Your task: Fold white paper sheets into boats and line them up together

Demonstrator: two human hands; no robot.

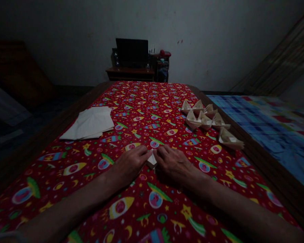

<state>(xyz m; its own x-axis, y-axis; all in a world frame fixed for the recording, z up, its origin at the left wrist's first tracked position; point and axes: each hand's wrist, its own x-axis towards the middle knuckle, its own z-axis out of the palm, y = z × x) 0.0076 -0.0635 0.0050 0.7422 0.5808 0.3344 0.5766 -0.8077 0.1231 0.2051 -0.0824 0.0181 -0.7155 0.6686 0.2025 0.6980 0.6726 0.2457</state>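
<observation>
A small folded piece of paper [152,162] lies on the patterned red cloth near the middle, most of it covered by my fingers. My left hand [134,161] closes on its left side, thumb and fingers pressed together. From the right, my right hand [172,161] grips the other side with curled fingers. Only a pale pointed patch shows between the two hands. Off to the left is a stack of flat paper sheets [91,123]. On the right stand several folded paper boats [202,118], and one folded paper boat [229,139] sits closer to me.
The red cloth [154,128] covers a long table with a dark wooden edge [263,148]. Beyond its far end stand a black monitor [132,51] and speakers on a small desk [130,71]. A blue plaid sheet [245,118] spreads to the right.
</observation>
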